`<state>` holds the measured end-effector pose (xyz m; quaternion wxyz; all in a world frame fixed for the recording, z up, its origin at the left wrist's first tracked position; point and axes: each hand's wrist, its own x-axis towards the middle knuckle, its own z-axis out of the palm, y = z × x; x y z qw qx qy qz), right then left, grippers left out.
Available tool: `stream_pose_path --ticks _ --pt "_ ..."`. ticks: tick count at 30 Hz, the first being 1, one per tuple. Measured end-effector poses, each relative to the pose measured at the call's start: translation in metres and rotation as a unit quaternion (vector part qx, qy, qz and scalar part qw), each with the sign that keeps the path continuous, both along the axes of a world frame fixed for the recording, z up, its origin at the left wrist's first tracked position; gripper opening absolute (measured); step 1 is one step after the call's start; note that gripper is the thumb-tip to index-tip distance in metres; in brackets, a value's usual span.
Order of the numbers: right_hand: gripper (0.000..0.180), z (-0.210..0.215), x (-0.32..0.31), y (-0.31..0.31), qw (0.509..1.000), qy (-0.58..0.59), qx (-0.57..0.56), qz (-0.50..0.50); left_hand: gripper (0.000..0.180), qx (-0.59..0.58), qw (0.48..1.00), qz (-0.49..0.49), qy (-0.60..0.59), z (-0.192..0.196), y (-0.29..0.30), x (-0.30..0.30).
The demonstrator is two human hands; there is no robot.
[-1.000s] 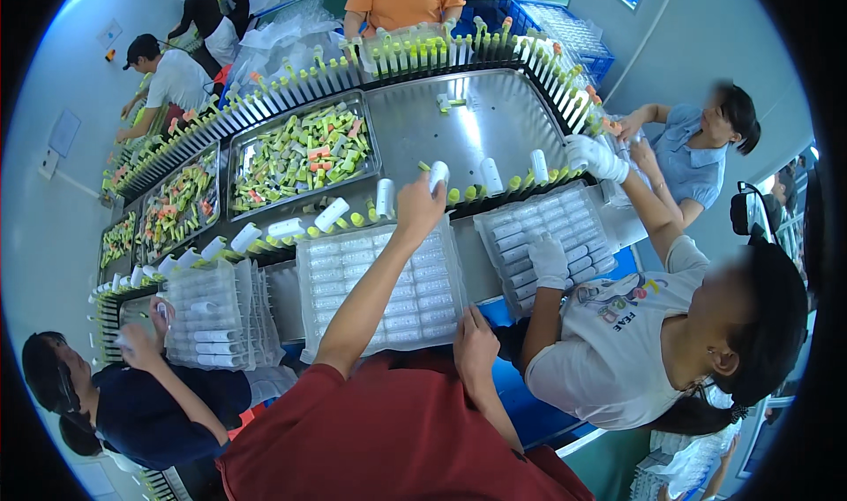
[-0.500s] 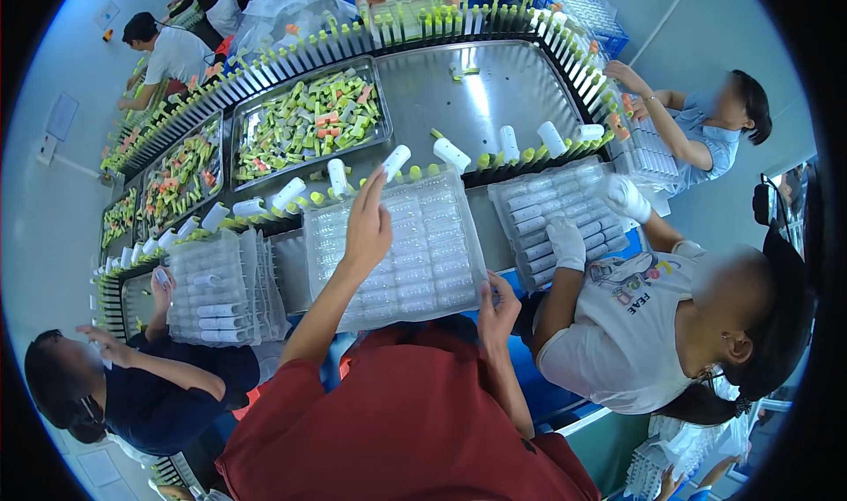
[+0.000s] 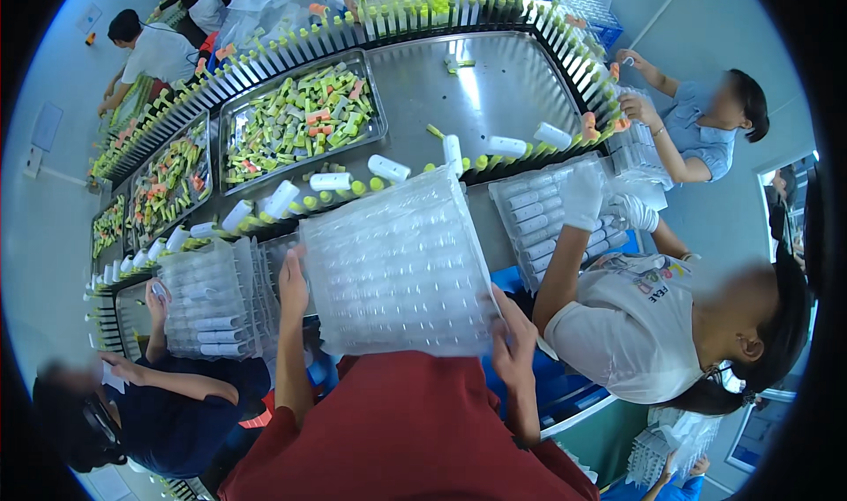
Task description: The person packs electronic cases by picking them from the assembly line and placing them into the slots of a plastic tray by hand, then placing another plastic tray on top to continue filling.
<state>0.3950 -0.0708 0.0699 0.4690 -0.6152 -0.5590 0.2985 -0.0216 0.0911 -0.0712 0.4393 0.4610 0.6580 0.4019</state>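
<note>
A clear plastic blister tray [image 3: 397, 272] with rows of moulded pockets is in front of my chest, tilted. My left hand [image 3: 294, 285] grips its left edge. At the tray's lower right corner, my right hand [image 3: 514, 338] grips that edge, its fingers partly hidden. Glare and the ridged plastic make it hard to tell whether anything lies in the pockets. Just beyond the tray, white device bodies such as a rounded one [image 3: 389, 168] sit atop the conveyor's posts.
A conveyor with yellow-green tipped posts [image 3: 481, 161] rings the metal table [image 3: 423, 104]. A metal pan [image 3: 228, 182] of green and orange parts stands inside. Gloved hands [image 3: 582, 197] of a co-worker work over a filled tray at right; another stack of trays [image 3: 198, 280] is at left.
My left hand has come down from above the tray to its left edge. The tray has tilted, and the white pieces in its pockets no longer show plainly. The white bodies along the conveyor have shifted.
</note>
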Motion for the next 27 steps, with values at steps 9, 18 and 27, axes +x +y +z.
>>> stream_pose_path --ticks 9,18,27 --pt "0.039 0.051 0.038 -0.079 0.933 -0.072 0.217 -0.28 0.043 0.247 0.869 -0.299 0.307 0.037 0.058 0.052" --pt "0.051 -0.026 0.111 -0.384 0.73 -0.064 0.148 -0.664 0.046 0.218 0.836 -0.199 0.463 -0.007 0.063 0.086" --pt "0.054 -0.136 0.011 -0.36 0.42 0.366 0.313 -0.77 0.029 0.288 0.825 -0.154 0.461 -0.023 0.076 0.062"
